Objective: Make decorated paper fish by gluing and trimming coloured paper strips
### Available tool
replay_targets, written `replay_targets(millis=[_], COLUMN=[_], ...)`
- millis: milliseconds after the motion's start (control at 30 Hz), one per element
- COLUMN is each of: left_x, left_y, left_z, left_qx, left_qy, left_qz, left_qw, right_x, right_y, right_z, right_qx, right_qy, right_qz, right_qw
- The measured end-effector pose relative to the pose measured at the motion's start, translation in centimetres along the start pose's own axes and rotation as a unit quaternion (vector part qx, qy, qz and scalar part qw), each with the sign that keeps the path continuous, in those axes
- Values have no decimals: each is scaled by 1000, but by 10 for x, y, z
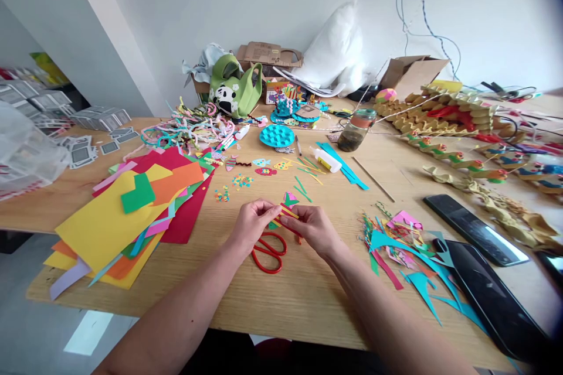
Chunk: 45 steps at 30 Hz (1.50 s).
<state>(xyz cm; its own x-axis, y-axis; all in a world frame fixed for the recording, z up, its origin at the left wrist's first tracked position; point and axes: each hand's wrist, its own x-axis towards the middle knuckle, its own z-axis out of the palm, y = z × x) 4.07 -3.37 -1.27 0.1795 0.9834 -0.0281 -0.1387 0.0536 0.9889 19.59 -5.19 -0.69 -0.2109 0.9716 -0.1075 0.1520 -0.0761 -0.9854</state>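
Both my hands meet near the middle of the table, pinching a small red paper piece with yellow strips (pixel 289 211) between them. My left hand (pixel 255 221) grips its left end with thumb and fingertips. At the right end, my right hand (pixel 314 227) is closed on the same piece. Red-handled scissors (pixel 269 253) lie just below my left hand, their blades hidden under my hands. Behind my fingers sits a pink and green paper fish (pixel 290 199). Thin green paper strips (pixel 301 188) and paper fish, such as a red one (pixel 266 171), lie farther back.
Coloured paper sheets (pixel 105 220) pile up at left. Paper scraps (pixel 409 246) and phones (pixel 475 228) lie at right. A glue bottle (pixel 326 159), a glass jar (pixel 357 130), a blue paper disc (pixel 277 136) and a green panda bag (pixel 237 88) stand or lie farther back.
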Motion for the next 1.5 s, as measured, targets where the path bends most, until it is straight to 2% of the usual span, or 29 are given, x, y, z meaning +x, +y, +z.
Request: replay_targets(millis=[200,467,767,867,1033,1300,1500], left_x=[0,3,3,2,1,1,2], left_y=[0,-5,-5,-4,-2,-3,-2], left_z=[-1,-3,-3,-2,0,-1,-1], left_qx=[-22,-42,-2,0,-33,-39,-36], left_qy=[-11,-3,12,9,-6,13,36], left_qz=[-36,-12,22,9,-34,-5,7], left_qw=[999,999,1000,1000,999,999,999], right_x=[0,0,-1,0,-1,-1,0], right_y=[1,0,-7,-5,-3,1,0], right_z=[0,0,1,1,1,4,3], right_qx=[-1,-4,70,73,59,18,24], right_qy=[0,-6,48,62,49,52,42], right_qz=[-3,1,16,5,6,-28,-2], right_qw=[1000,1000,996,995,997,998,999])
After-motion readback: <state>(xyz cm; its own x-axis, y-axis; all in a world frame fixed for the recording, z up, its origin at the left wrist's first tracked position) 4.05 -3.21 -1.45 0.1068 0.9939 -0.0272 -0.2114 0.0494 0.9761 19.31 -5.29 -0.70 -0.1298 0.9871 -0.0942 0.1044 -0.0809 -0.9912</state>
